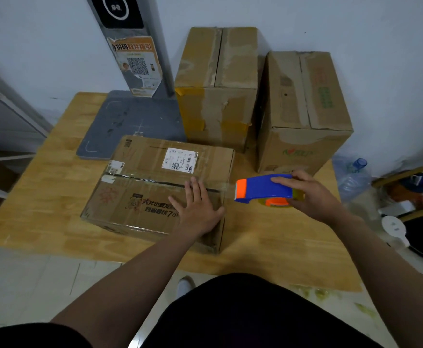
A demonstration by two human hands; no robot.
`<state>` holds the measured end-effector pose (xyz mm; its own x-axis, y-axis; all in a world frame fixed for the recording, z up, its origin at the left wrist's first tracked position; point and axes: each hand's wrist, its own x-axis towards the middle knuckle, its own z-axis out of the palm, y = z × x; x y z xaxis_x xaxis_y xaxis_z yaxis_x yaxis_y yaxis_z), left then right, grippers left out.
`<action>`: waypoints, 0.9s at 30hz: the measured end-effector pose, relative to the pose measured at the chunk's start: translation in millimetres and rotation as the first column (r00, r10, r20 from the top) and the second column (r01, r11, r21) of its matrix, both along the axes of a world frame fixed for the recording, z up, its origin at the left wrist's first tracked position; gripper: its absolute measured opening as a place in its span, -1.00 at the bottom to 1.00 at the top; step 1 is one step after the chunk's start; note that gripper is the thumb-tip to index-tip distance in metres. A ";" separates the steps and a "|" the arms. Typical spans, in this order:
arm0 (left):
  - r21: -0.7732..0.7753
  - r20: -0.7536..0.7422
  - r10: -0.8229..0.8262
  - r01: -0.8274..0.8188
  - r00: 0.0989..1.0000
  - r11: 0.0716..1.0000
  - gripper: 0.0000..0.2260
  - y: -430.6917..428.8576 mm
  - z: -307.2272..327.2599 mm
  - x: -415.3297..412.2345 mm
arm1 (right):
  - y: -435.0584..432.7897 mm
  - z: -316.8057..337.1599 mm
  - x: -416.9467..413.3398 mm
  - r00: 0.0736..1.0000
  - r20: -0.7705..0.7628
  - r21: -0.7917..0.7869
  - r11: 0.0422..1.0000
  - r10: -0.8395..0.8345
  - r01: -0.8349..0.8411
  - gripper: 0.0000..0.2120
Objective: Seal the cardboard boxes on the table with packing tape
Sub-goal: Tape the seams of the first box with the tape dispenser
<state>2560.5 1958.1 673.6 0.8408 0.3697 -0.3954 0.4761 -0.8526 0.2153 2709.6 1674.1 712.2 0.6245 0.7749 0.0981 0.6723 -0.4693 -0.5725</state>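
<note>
Wooden table (268, 249) beside pale wall (381, 33)

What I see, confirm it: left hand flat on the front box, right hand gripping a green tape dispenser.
Not green: head view shows the right hand gripping a blue-and-orange tape dispenser; left hand flat on the front box.

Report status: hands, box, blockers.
Left hand flat on front box. Right hand grips tape gun, tape stretched past box edge. Nothing in the way.
</note>
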 end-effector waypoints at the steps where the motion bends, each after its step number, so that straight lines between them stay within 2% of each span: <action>1: 0.008 0.008 -0.029 0.029 1.000 1.000 -0.16 -4.2 -0.2 0.8 | 1.7 -1.2 0.4 1.000 0.000 -0.016 1.000 -0.004 0.004 -0.27; 5: 0.033 0.081 -0.146 0.144 0.986 0.989 -0.34 -18.5 -3.3 2.0 | 6.6 -7.2 1.9 0.999 0.033 -0.048 0.999 0.005 -0.004 -0.29; 11: 0.057 0.080 -0.110 0.106 0.991 0.993 -0.42 -27.2 2.1 20.1 | 10.0 -12.3 1.3 0.999 0.039 -0.064 0.998 0.002 0.000 -0.33; 16: 0.042 0.049 -0.072 0.070 0.996 0.997 -0.44 -33.4 4.0 25.5 | -10.7 -4.7 7.1 0.999 -0.043 0.071 0.997 -0.031 0.034 -0.30; 20: 0.042 0.045 -0.059 0.057 0.997 0.997 -0.44 -34.1 4.7 25.0 | -18.4 -6.8 5.1 1.000 -0.025 0.083 0.997 -0.003 0.005 -0.28; 24: 0.031 0.044 -0.037 0.035 0.998 0.999 -0.45 -35.9 4.2 27.7 | -43.5 -9.4 10.9 0.998 -0.041 0.102 0.993 -0.056 0.060 -0.22; 27: 0.012 0.045 -0.019 0.018 0.999 1.000 -0.45 -36.5 1.5 29.1 | -54.4 -7.2 13.1 0.996 -0.062 0.094 0.993 -0.070 0.076 -0.27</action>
<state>2589.6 1921.6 675.1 0.8646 0.3580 -0.3525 0.4500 -0.8639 0.2263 2722.7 1619.7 705.0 0.6858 0.7158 0.1314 0.6020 -0.4565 -0.6551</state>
